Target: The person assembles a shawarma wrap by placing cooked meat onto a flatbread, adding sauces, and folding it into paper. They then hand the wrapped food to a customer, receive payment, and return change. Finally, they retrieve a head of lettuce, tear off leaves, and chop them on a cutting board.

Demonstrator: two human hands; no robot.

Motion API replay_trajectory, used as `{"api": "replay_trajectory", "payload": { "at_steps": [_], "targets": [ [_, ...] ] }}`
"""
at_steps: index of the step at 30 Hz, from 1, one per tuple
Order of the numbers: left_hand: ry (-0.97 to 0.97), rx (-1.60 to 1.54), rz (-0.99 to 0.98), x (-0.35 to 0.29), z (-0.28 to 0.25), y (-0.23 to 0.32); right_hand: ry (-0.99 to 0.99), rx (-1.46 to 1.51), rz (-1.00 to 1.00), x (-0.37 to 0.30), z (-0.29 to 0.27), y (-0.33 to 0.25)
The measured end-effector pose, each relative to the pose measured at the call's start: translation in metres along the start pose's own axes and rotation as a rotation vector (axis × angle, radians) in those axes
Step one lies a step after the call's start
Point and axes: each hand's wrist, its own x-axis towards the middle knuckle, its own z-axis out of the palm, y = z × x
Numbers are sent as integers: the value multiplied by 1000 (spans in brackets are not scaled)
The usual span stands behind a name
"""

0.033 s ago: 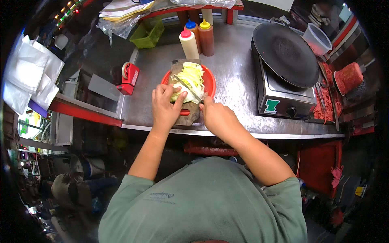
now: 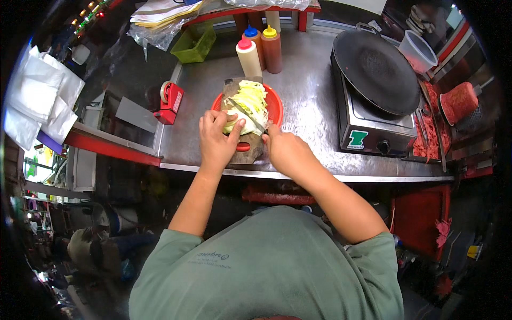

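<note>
A piece of pale green cabbage point(image 2: 242, 124) lies on a worn wooden cutting board point(image 2: 248, 157). My left hand point(image 2: 217, 133) presses on its left side, fingers curled over it. In my right hand point(image 2: 290, 153) is the handle of a knife point(image 2: 246, 113), whose blade slants up to the left across the cabbage. Beyond the blade, shredded cabbage point(image 2: 252, 96) is heaped on the far part of the board. The board lies across a round red plastic basket point(image 2: 276, 108), which shows on both sides of it. The knife handle is mostly hidden in my fist.
Squeeze bottles point(image 2: 248, 57) stand behind the board, near a green basket point(image 2: 194, 44). A red tape dispenser point(image 2: 170, 104) sits to the left. On the right, a black pan point(image 2: 376, 72) covers a gas stove point(image 2: 368, 130); tongs and a red tray lie past it.
</note>
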Motion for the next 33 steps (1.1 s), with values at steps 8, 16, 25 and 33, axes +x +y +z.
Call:
{"api": "replay_trajectory", "payload": {
  "at_steps": [8, 16, 25, 33],
  "targets": [
    [18, 16, -34, 10, 6, 1, -170, -150, 159, 5, 4, 2],
    [11, 56, -44, 14, 7, 4, -25, -79, 73, 15, 7, 2],
    [31, 60, -4, 10, 6, 2, -12, -75, 90, 18, 6, -4],
    [34, 38, -61, 12, 8, 1, -213, -179, 171, 14, 6, -5]
  ]
}}
